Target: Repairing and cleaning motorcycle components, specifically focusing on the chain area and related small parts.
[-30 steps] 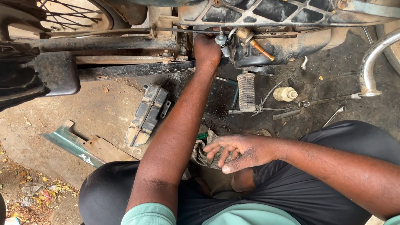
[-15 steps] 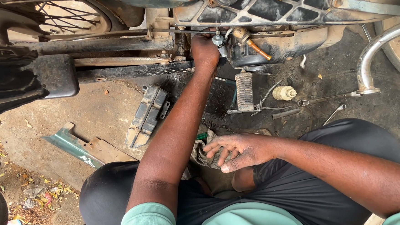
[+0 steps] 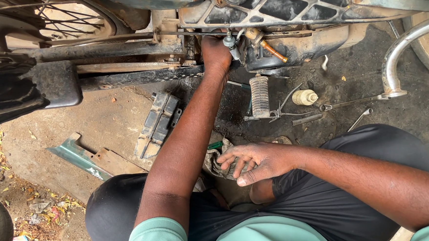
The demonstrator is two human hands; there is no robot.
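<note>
Compared with the 2 earlier pictures, very little had changed: the left hand (image 3: 216, 51) stayed pressed up against the underside of the motorcycle engine (image 3: 297, 39), and the right hand (image 3: 254, 160) stayed low over the dirty rag (image 3: 217, 160) by the knee. The view had shifted only slightly, and neither arm had shifted against the things around it.

The left hand was reached in beside a small metal fitting (image 3: 231, 42) under the engine; its fingers were tucked behind the frame, so whether they gripped anything could not be told. The right hand was loosely curled, fingers spread and bent, resting on the rag; a green-handled tool (image 3: 215, 145) poked out just beside it, and whether the fingers held anything else was hidden by the palm.

On the oily ground (image 3: 111, 125) between the 2 hands lay a ribbed rubber footrest (image 3: 260, 96), with pliers (image 3: 283, 107) touching its right side. Near them stood a small cream bottle (image 3: 305, 97), and a spanner (image 3: 360, 118) lay further right. A grey finned block (image 3: 157, 125) lay left of the left forearm, and a green metal panel (image 3: 78, 156) lay near the left knee.

The spoked wheel (image 3: 49, 14) was cut off at the top left edge, and the chrome exhaust pipe (image 3: 396, 56) ran out of the frame at the top right.
</note>
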